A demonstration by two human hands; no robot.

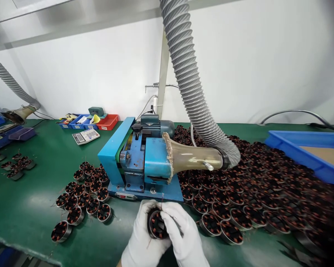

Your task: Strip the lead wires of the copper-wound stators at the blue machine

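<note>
The left hand (141, 237), gloved in white, is wrapped around a stator (157, 225), its fingers closed on the outside of the ring. The right hand (185, 235), gloved too, meets it from the other side, thumb and fingers bent against the stator's rim; whether they pinch one of its thin wires cannot be told. The hands are together on this one piece, which sits between them with its copper windings facing up.

Just beyond the hands stands a blue machine (157, 157) with a motor (153, 128) at its back. A tan funnel (196, 157) sticks out from the machine toward the right, and a grey hose (187, 70) climbs from the funnel's narrow end, up past the top of the view.

To the left of the hands, a loose cluster of stators (84, 199) lies on the green table (25, 211), most with the windings up. To their right, a far larger spread of stators (232, 232) runs back behind the machine, blurred at the far right edge. Beyond that spread is a blue tray (317, 138).

Farther off, ahead and to the left of the hands, are a calculator (86, 137), a red bin (108, 122) and, just beside it, small blue bins (78, 125).
</note>
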